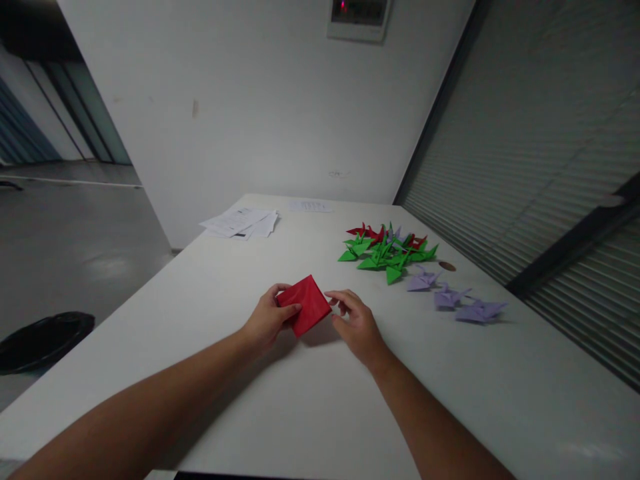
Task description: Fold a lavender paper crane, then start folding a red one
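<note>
A folded square of red paper (311,308) is held a little above the white table, tilted so that one corner points up. My left hand (267,317) grips it from the left, thumb on top and fingers behind. At the paper's right edge is my right hand (354,323), its fingers curved and apart, with nothing visible between them. Whether a right fingertip touches the paper I cannot tell. To the right lie green paper cranes (383,255), red paper cranes (367,232) and purple paper cranes (450,297).
Printed sheets (243,222) lie at the table's far left, with another sheet (310,207) by the wall. A round brown hole (447,266) shows beside the cranes. Window blinds (500,133) border the table's right side. A black-lined bin (45,340) stands on the floor at left.
</note>
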The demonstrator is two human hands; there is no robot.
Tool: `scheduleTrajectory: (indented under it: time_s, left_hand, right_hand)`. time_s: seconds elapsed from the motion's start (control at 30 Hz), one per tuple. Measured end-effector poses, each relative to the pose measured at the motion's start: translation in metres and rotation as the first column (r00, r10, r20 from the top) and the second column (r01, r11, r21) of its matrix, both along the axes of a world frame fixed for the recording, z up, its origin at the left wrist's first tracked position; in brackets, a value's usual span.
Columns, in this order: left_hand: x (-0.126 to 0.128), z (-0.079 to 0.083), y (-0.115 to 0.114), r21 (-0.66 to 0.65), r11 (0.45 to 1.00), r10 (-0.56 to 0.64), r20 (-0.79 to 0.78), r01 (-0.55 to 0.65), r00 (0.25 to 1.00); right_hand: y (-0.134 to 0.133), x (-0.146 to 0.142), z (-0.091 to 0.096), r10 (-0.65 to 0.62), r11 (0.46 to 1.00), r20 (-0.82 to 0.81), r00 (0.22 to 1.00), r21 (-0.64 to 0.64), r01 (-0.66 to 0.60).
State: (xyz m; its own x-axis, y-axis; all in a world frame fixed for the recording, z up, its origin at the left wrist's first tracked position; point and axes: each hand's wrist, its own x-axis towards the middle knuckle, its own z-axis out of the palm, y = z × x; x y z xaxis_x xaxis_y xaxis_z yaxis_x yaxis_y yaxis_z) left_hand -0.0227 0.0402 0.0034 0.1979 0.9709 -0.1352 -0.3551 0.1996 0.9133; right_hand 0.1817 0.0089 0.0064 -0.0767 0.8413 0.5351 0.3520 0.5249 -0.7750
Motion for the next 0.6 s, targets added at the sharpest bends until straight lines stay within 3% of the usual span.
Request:
scheduleTrajectory:
  time_s: [0.2, 0.4, 0.6]
  left_hand:
    - [-0.001, -0.004, 0.001, 0.045, 0.999, -0.026, -0.038, 0.028, 0.999]
    - [-0.003, -0.006, 0.002, 0.099, 0.995, -0.020, -0.071, 0.027, 0.997]
    - [-0.003, 0.000, 0.002, 0.082, 0.997, 0.008, -0.024, -0.006, 1.000]
  right_hand:
    - [-0.006, -0.001, 0.004, 0.050, 0.993, 0.150, 0.987, 0.101, -0.066]
    - [-0.002, 0.004, 0.001, 0.063, 0.964, 0.382, 0.922, 0.217, -0.155]
    - [0.003, 0.011, 0.001, 0.052, 0.948, 0.453, 0.890, 0.257, -0.186]
